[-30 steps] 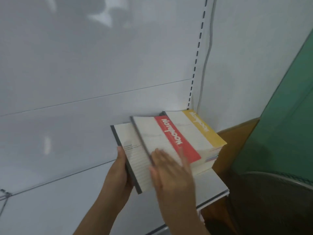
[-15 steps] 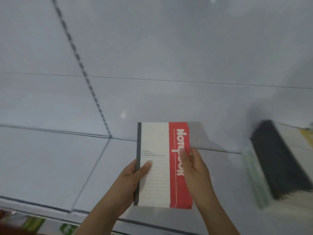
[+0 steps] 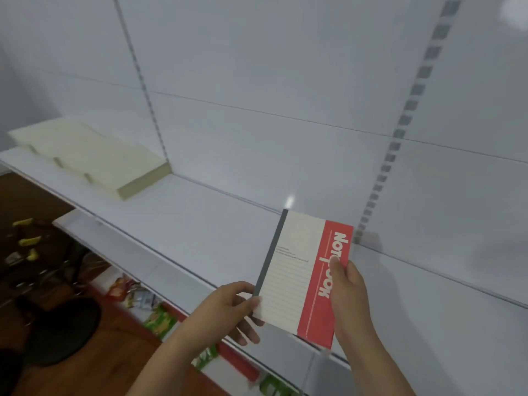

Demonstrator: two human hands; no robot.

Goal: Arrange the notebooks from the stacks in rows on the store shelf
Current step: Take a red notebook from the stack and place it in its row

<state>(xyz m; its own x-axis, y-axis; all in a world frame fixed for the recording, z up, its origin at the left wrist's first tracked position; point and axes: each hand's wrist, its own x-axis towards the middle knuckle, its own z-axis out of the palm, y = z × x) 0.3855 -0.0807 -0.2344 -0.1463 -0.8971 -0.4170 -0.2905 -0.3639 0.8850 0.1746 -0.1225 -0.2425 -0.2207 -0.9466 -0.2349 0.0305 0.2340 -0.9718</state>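
Both hands grip the red-banded notebook (image 3: 303, 275) above the white shelf (image 3: 200, 221): left hand (image 3: 228, 307) at the spine, right hand (image 3: 347, 292) on the red edge. Best lower it flat, squared to the back panel, well right of the cream stack (image 3: 94, 155) far left.

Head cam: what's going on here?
A person holds one red-and-cream notebook in both hands above a white store shelf. The left hand grips its grey spine edge low down; the right hand grips the red edge, thumb on the cover. It is not yet set down. A row of pale stacked books already lies at the shelf's far left.
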